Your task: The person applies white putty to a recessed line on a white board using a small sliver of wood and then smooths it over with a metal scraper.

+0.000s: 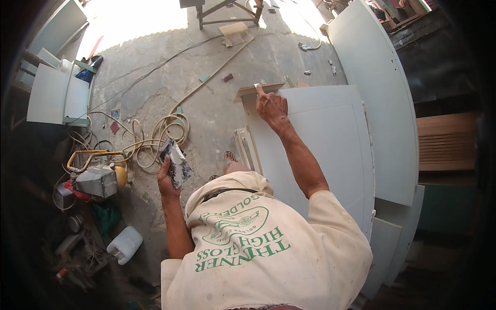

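My left hand (166, 181) is closed on the edge of a small flat board (180, 170), smeared dark and grey. White paste (176, 152), like putty, lies on its upper part. To the right, my right hand (272, 106) is at the far left corner of a large pale grey panel (320, 139). Its fingers are curled, with the index finger stretched forward. Something small and white (257, 88) shows at that fingertip, against a thin brown strip (263, 90) along the panel's far edge; what the curled fingers hold is hidden.
Coiled hose (175, 129) lies on the concrete floor at left. Nearby are a grey metal box (97, 182) with a yellow handle and a white jerrycan (125, 245). A taller pale panel (372, 93) stands along the right side. A wooden stand (229, 13) is far ahead.
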Motion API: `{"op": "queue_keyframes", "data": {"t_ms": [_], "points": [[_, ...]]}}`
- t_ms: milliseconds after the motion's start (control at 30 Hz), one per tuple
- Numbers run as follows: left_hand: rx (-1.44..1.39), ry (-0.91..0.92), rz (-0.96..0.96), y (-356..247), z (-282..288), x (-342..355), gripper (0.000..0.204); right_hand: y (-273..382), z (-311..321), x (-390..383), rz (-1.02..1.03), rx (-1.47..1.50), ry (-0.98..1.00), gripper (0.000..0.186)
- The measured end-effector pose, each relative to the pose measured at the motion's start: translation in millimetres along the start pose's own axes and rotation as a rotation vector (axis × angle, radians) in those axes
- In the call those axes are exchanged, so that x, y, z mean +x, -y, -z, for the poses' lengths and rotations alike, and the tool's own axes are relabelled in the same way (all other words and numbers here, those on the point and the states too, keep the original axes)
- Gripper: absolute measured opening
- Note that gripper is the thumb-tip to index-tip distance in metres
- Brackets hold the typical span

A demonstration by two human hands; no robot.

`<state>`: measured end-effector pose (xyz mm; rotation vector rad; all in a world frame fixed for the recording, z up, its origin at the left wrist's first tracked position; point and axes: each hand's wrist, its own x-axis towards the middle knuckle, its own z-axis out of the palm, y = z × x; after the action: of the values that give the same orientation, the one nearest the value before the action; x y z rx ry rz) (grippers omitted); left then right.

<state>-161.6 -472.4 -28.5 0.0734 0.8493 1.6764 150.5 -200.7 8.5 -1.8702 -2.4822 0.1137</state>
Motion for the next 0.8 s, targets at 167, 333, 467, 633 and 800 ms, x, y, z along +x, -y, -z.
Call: {"op": "queue_keyframes", "data": {"t_ms": [167, 333, 467, 633, 800], "points": [[-0.052, 0.0, -0.106, -9, 17, -14, 0.032, -9, 18, -5, 0.033, -0.011, 0.172, 0.041], [-0.072, -0.113, -0.169, -16, 33, -17, 0.033, -19, 11, -32, -0.065, 0.349, 0.03, 0.039], [-0.094, -0.111, -0.149, -19, 29, -13, 0.034, -54, -17, -33, -0.293, 0.51, -0.14, 0.037], [-0.034, -0.102, -0.106, -20, 40, -6, 0.033, -92, -54, -87, -0.286, 0.457, -0.428, 0.021], [0.128, -0.081, -0.12, -15, 30, -9, 0.029, -82, -73, -120, -0.179, 0.346, -0.484, 0.014]]}}
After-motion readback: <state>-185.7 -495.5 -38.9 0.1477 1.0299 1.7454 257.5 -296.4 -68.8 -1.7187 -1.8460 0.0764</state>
